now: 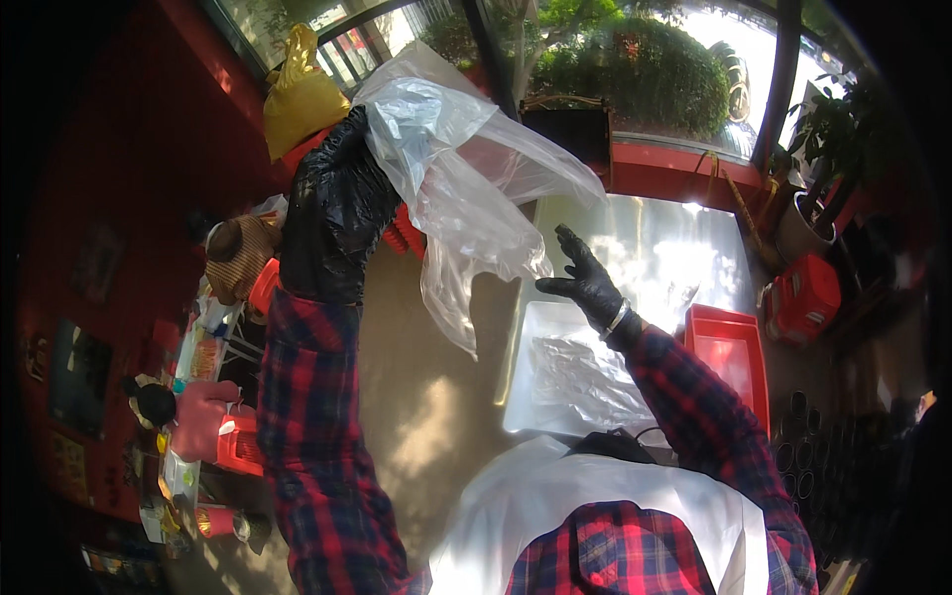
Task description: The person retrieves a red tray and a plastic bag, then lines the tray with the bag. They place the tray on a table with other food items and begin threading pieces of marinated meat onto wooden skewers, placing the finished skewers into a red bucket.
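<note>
My left hand (343,178), in a black glove with a loose black plastic cuff, is raised at the upper left. It holds a clear plastic bag (476,193), whose folds hide the fingertips. The bag spreads out to the right, its loose ends hanging over the floor. My right hand (589,286), also black-gloved, hovers with fingers apart close to the bag's lower right edge and holds nothing. Below the right hand, a white plastic tub (518,394) contains crumpled clear plastic film (584,375). The tub rests on a shiny metal table (632,230).
Beside the white tub is a red plastic tray (760,372). A knotted yellow bag (301,111) stands beyond my left hand. Two people (245,249) sit along a work table at left. A red lidded container (807,297) and a potted plant (807,227) stand at right.
</note>
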{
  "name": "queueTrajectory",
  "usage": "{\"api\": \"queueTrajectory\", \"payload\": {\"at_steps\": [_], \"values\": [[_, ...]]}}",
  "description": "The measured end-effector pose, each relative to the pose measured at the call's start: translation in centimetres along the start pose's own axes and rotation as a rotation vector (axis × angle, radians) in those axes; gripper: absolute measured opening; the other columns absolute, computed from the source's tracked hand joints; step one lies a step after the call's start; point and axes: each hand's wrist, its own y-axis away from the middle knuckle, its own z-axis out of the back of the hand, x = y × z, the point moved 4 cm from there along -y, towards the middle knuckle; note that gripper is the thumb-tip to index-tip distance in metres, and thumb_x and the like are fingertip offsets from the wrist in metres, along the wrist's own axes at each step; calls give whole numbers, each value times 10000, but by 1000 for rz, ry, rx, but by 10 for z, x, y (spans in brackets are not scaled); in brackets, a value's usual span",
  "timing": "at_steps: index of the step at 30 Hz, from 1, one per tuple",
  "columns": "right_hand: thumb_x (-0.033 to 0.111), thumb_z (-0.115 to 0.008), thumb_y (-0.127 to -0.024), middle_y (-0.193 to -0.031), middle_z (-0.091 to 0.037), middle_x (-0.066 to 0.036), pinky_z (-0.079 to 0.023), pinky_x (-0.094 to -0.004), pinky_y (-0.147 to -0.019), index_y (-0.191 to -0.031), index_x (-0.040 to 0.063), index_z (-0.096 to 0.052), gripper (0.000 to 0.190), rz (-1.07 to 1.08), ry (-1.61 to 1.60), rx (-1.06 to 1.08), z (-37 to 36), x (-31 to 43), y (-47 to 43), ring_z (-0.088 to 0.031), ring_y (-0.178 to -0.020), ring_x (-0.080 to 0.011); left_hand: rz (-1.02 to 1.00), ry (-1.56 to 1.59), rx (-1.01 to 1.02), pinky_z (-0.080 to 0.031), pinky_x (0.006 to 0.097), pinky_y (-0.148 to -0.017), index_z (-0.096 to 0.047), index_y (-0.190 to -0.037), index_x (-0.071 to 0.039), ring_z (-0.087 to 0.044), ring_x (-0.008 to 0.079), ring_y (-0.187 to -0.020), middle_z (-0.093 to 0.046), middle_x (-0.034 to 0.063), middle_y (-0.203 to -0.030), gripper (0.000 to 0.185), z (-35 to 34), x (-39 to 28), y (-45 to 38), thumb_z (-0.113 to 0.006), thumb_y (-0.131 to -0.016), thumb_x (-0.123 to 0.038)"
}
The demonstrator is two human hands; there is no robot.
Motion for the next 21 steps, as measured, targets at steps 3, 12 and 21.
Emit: {"api": "queueTrajectory", "payload": {"at_steps": [3, 12, 21], "values": [[69, -711, -719, -1440, -258, -91, -246, -385, -1046, -1412, 126, -224, 850, 89, -244, -57, 4, 28, -5, -206, -1339, -217, -110, -277, 35, -414, 280, -912, -497, -1175, 20, -530, 177, -1033, -548, 112, -1138, 286, 4, -13, 6, -447, -916, -91], [-20, -527, -817, -1089, -604, -121, -410, -298, -922, -1040, 56, -634, 258, 423, 76, -128, 23, 64, -15, -551, -1034, -237, -152, -615, -224, -416, 314, -931, -503, -1219, -24, -541, 203, -1053, -561, 98, -1166, 357, 52, 18, 48, -478, -915, -210], [3, -507, -835, -986, -599, -132, -458, -307, -819, -989, 11, -612, 187, 518, 237, -231, 35, 84, -19, -573, -919, -249, 8, -673, -454, -381, 304, -975, -474, -1244, 5, -477, 155, -1135, -519, 77, -1223, 334, 126, 50, 94, -459, -926, -93]]}}
